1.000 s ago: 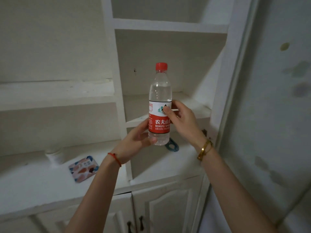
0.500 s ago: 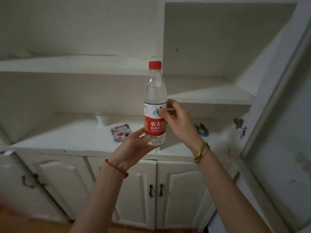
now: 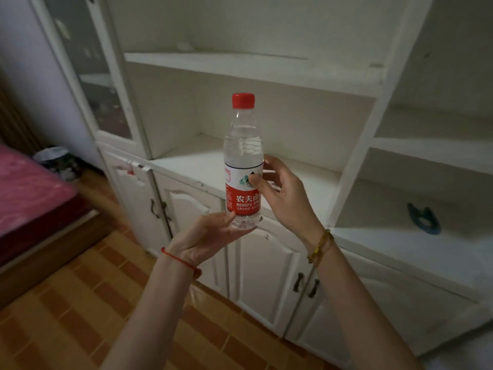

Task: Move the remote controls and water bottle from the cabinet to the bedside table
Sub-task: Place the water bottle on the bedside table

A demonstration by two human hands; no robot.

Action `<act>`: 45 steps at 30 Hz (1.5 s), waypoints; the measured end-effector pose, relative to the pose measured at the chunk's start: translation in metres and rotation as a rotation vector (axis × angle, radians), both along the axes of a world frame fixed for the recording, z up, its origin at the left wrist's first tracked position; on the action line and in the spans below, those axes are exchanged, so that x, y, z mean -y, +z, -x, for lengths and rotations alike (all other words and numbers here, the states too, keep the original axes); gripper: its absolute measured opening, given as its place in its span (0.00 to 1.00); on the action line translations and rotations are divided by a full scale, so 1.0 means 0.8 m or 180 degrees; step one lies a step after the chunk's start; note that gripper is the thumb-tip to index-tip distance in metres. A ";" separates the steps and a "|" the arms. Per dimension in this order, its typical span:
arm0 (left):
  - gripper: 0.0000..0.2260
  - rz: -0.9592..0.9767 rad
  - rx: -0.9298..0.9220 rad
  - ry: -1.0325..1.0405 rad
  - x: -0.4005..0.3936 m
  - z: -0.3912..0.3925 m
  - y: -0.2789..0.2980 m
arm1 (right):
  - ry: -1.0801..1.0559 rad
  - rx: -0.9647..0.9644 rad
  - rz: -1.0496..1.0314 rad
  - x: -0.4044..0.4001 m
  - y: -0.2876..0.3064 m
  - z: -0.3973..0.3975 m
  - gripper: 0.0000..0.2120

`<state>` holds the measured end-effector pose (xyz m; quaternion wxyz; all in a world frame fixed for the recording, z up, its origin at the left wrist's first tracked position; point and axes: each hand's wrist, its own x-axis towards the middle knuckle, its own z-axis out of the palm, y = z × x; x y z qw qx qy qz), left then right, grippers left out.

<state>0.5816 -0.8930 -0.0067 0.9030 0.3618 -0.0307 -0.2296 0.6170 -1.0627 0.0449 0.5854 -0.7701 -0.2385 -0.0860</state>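
Observation:
A clear water bottle (image 3: 243, 145) with a red cap and a red-and-white label stands upright in the air in front of the white cabinet (image 3: 266, 73). My left hand (image 3: 210, 236) cups its base from below. My right hand (image 3: 282, 193) grips the label from the right side, thumb on the front. No remote control is in view, and neither is the bedside table.
A blue clip-like object (image 3: 424, 218) lies on the cabinet's right shelf. Lower cabinet doors (image 3: 266, 273) with dark handles are shut. A bed with a pink cover (image 3: 29, 193) is at the left, a bin (image 3: 57, 160) beyond it, and tiled floor (image 3: 88, 303) below.
The view has swung left and back from the cabinet, bringing the bed and floor into sight. The bottle stays upright in both hands, now farther from the shelves.

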 end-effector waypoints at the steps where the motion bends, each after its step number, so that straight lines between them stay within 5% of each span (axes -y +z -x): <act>1: 0.38 -0.0004 -0.0008 0.0109 -0.015 0.007 -0.003 | 0.0104 -0.0018 0.0007 -0.016 -0.002 -0.001 0.21; 7: 0.30 0.0020 -0.0121 0.0666 -0.102 0.053 -0.022 | 0.0725 -0.0074 0.0088 -0.116 -0.019 0.003 0.20; 12: 0.41 0.0012 -0.0326 0.1290 -0.186 0.094 -0.042 | 0.1214 -0.0084 0.0165 -0.215 -0.037 0.012 0.20; 17: 0.30 -0.0039 -0.0331 0.1629 -0.270 0.134 -0.052 | 0.1663 -0.0080 0.0157 -0.319 -0.054 0.023 0.22; 22: 0.33 -0.0272 -0.0455 0.2184 -0.361 0.178 -0.056 | 0.2194 -0.0157 0.0019 -0.428 -0.062 0.046 0.24; 45: 0.33 0.0540 -0.0921 0.4001 -0.638 0.319 -0.121 | 0.4002 -0.0197 0.0438 -0.833 -0.146 0.124 0.23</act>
